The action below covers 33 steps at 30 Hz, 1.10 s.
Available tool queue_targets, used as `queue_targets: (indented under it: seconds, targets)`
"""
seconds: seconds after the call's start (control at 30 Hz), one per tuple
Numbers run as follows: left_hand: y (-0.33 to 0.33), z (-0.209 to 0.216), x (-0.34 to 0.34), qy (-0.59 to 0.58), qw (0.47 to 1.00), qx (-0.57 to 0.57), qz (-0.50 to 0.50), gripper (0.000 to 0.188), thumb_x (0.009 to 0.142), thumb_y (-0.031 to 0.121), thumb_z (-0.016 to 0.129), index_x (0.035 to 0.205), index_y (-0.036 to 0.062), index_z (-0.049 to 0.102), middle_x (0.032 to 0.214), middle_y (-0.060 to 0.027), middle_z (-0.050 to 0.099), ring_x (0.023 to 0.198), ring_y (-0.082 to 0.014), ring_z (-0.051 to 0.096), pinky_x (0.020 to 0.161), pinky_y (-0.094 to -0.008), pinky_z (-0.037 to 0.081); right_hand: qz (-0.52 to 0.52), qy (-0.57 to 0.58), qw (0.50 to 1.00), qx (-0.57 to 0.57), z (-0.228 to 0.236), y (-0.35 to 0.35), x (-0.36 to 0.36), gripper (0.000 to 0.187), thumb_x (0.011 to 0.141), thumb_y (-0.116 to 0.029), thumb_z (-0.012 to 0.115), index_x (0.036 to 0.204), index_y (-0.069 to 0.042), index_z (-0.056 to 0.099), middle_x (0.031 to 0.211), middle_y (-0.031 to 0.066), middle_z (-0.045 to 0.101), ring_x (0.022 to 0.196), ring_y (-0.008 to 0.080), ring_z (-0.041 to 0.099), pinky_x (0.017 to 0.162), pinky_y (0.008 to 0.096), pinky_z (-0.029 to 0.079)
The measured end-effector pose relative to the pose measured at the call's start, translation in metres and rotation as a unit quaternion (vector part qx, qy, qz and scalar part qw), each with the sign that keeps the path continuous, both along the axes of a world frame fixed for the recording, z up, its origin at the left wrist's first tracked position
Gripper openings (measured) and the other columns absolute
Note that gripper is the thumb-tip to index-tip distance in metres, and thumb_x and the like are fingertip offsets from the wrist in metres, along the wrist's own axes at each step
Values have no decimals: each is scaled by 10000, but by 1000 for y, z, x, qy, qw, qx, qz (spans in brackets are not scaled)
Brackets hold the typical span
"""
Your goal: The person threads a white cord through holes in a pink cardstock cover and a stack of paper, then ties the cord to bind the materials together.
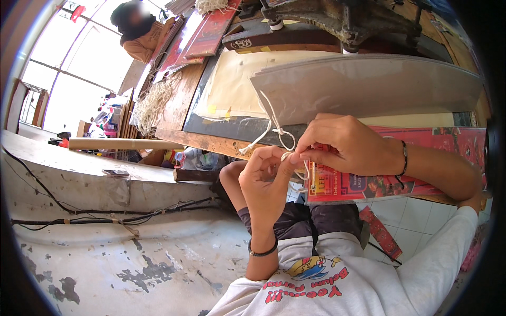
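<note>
Close together near the middle of the view, both my hands work on a white cord (272, 126). Thumb and fingers of my left hand (266, 181) pinch it from below. My right hand (342, 150) has its bent fingers closed on the same cord at that spot. The cord forms a loose loop above the fingertips, and part of it runs down to the left corner of a red printed sheet (379, 184). That glossy sheet lies under my right hand and forearm. Behind it stand several stacked grey sheets (369, 87) with a curved upper edge.
A wooden worktable (182, 105) carries a bundle of loose white cords (155, 102) and red printed sheets (211, 29). A heavy metal frame (348, 21) stands at the back. Another person (139, 31) is at the far left. Cables (105, 221) run along the peeling wall.
</note>
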<state>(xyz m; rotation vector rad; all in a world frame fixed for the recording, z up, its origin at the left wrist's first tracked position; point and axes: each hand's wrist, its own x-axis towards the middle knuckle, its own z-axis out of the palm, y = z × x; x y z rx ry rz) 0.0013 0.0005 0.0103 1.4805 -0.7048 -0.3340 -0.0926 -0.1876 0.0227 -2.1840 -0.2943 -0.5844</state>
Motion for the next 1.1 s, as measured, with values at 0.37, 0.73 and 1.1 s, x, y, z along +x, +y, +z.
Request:
queue_targets:
  seconds: [0.37, 0.73, 1.1]
  targets:
    - [-4, 2, -5, 26, 999, -21, -18, 110, 982, 55, 703, 975, -24, 627, 845, 16, 641, 754, -5, 529, 640, -156, 399, 7, -35, 999, 24, 0, -1, -1, 131, 909, -142, 741, 1003, -60, 703, 925, 111, 702, 875, 289, 684, 764, 390, 544]
    - [-5, 9, -12, 66, 998, -17, -18, 136, 1005, 70, 672, 1055, -53, 644, 905, -18, 692, 816, -34, 592, 715, -180, 460, 13, -24, 997, 69, 2, -2, -2, 128, 850, -53, 802, 928, -46, 700, 913, 81, 706, 812, 213, 670, 713, 343, 538]
    - [0, 3, -8, 44, 997, -25, -59, 168, 981, -8, 656, 1133, -78, 657, 978, -65, 731, 884, -59, 647, 760, -193, 506, 9, -14, 997, 71, 3, -2, -2, 133, 838, -35, 793, 904, -48, 678, 902, 60, 676, 781, 188, 653, 670, 314, 533]
